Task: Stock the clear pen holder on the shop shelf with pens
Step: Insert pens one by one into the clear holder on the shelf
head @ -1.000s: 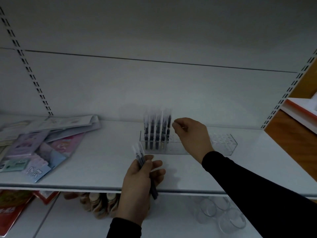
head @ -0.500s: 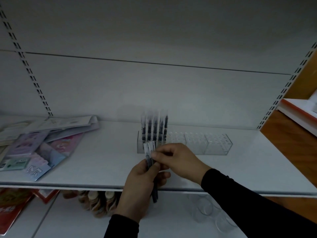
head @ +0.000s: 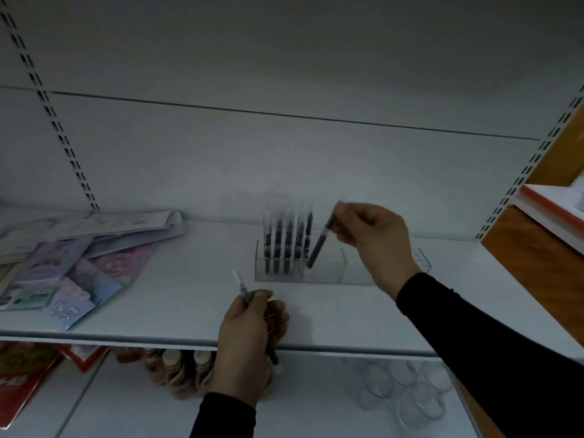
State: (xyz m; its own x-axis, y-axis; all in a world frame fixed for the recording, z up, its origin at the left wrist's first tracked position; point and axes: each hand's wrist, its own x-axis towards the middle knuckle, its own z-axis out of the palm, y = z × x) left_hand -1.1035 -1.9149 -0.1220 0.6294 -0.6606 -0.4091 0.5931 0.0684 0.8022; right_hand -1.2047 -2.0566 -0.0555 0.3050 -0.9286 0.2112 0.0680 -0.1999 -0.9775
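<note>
white metal shelf (head: 158, 298) runs across the view, slotted uprights at both ends. far left on it: loose pile of flat stationery packs (head: 66, 257), pastel covers, some overlapping & hanging twd the front edge. under the shelf at left, red packets (head: 22, 380), then a cluster of brownish items (head: 177, 374), too dim to say what.

left hand (head: 249, 346) sits at the shelf's front edge, approx centre, fingers curled round a spare pen (head: 245, 295); its clear-capped end sticks up & left out of the fist, dark end pokes out below the hand. grip closed on that pen.

just behind & right: clear pen holder (head: 328, 273), long low acrylic tray w/ dividers, standing on the shelf near the back wall. its left section holds upright pens (head: 286, 245), dark barrels w/ clear caps, packed close in rows. sections to the right look unfilled, partly hidden by the right wrist.

right hand (head: 369, 235) is above the holder's middle, thumb & fingertips pinching the top of a dark pen (head: 319, 245). pen is tilted, lower tip down at the holder just beside the standing row; can't tell if it's seated in a slot. black sleeve (head: 489, 349) runs off to lower right.

below right, clear plastic cups (head: 407, 393) on the lower shelf. orange-edged white board (head: 550, 210) at far right.
</note>
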